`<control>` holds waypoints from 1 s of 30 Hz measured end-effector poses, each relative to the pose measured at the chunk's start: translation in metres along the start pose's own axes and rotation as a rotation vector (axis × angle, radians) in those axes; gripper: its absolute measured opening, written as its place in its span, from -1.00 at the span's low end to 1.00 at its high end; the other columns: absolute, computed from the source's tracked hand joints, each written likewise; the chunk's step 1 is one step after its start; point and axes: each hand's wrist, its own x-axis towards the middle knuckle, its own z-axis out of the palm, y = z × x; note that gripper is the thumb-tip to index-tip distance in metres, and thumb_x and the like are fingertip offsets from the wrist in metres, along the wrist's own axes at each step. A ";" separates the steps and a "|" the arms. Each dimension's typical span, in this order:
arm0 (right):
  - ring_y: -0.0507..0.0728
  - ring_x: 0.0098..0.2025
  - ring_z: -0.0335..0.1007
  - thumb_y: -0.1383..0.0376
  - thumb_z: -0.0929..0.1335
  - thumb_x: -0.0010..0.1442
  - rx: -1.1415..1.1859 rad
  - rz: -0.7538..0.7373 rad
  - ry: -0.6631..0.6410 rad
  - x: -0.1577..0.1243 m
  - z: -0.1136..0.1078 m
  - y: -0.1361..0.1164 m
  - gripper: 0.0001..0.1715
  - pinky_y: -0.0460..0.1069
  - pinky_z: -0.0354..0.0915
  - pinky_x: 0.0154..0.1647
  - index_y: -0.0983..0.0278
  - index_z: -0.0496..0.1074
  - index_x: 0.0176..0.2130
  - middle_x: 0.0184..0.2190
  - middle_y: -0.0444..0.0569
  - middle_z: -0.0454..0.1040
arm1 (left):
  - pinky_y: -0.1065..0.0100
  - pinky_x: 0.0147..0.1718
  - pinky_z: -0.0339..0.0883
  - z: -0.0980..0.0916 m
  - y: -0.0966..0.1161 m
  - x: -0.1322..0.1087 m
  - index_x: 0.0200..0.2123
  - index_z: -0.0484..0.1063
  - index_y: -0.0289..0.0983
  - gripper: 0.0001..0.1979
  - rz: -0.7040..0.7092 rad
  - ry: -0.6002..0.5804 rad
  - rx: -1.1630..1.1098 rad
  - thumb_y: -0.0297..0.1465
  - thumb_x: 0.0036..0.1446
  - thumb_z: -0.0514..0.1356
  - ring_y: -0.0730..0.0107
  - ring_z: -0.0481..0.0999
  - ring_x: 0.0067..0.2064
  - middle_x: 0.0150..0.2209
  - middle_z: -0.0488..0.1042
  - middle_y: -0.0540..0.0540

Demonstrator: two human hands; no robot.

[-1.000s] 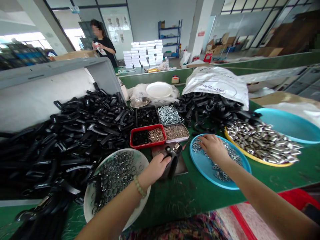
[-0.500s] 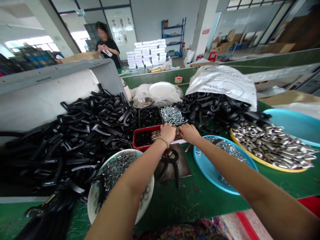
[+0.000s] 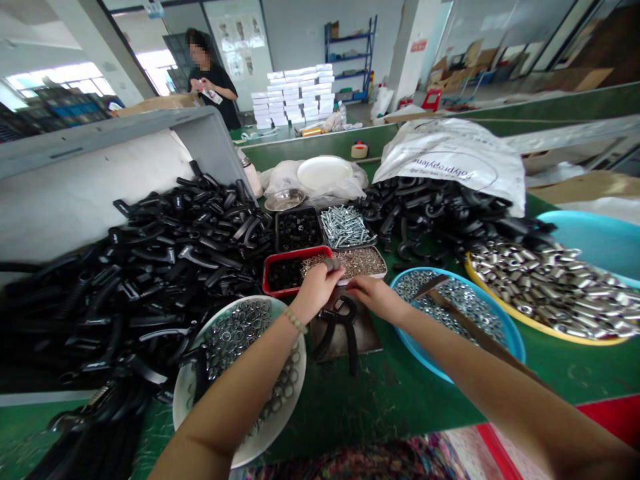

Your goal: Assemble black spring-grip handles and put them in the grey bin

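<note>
My left hand (image 3: pixel 316 291) is curled, its fingers closed on a small grey piece at the near edge of the red tray (image 3: pixel 295 269). My right hand (image 3: pixel 374 297) is beside it with fingers pinched together; what it holds is too small to name. Both hands hover over a black two-armed handle part (image 3: pixel 340 327) that lies on a dark plate (image 3: pixel 367 339) on the green table. A white dish of metal rings (image 3: pixel 240 360) lies under my left forearm. A blue dish of small washers (image 3: pixel 460 320) is under my right forearm.
A big heap of black plastic handles (image 3: pixel 150 267) fills the left. Trays of black nuts (image 3: pixel 299 230), screws (image 3: pixel 345 227) and small springs (image 3: pixel 361 262) sit behind. A yellow dish of metal sleeves (image 3: pixel 545 287), a white sack (image 3: pixel 450 160) and a person (image 3: pixel 210 77) stand farther back.
Both hands pulled back from the small-parts trays toward me and now sit over the black handle part. My left hand came away holding a small grey piece.
</note>
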 end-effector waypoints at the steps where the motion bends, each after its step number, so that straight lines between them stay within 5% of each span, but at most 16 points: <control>1: 0.06 -0.25 0.44 0.33 0.23 0.26 0.009 -0.010 -0.010 -0.003 0.006 -0.004 -0.80 -0.07 0.31 -0.20 0.29 0.43 -0.25 -0.32 -0.05 0.52 | 0.32 -0.10 0.30 0.000 -0.004 -0.018 -0.32 0.44 -0.29 -0.81 0.012 0.028 -0.074 -0.33 0.22 0.08 0.35 0.47 -0.19 -0.27 0.48 -0.10; 4: 0.09 -0.22 0.43 0.33 0.23 0.26 -0.005 -0.018 -0.027 -0.005 0.019 -0.008 -0.80 -0.04 0.29 -0.16 0.30 0.44 -0.24 -0.29 0.00 0.52 | 0.29 -0.05 0.30 0.010 -0.019 -0.063 -0.35 0.43 -0.29 -0.87 -0.011 0.073 -0.152 -0.40 0.18 0.11 0.35 0.44 -0.16 -0.24 0.43 -0.10; 7: 0.12 -0.21 0.42 0.33 0.21 0.28 -0.053 -0.017 -0.047 -0.001 0.025 -0.009 -0.77 -0.01 0.28 -0.15 0.32 0.43 -0.21 -0.28 0.05 0.50 | 0.29 -0.06 0.32 0.022 -0.028 -0.085 -0.27 0.41 -0.29 -0.86 -0.039 0.063 -0.097 -0.40 0.21 0.07 0.33 0.43 -0.15 -0.20 0.40 -0.10; 15: 0.20 -0.22 0.38 0.42 0.19 0.25 -0.145 -0.044 -0.093 -0.006 0.031 -0.020 -0.76 0.07 0.25 -0.15 0.39 0.42 -0.29 -0.31 0.16 0.46 | 0.28 -0.12 0.30 0.027 -0.021 -0.085 -0.25 0.41 -0.32 -0.80 0.005 -0.014 0.175 -0.37 0.24 0.03 0.26 0.41 -0.17 -0.23 0.41 -0.14; 30: 0.07 -0.32 0.42 0.31 0.24 0.24 0.084 0.076 -0.009 -0.003 0.027 0.000 -0.80 -0.05 0.28 -0.27 0.28 0.44 -0.29 -0.38 -0.06 0.51 | 0.31 -0.24 0.28 0.034 -0.020 -0.090 -0.21 0.40 -0.27 -0.79 0.147 -0.118 0.478 -0.43 0.26 -0.03 0.27 0.37 -0.21 -0.23 0.37 -0.13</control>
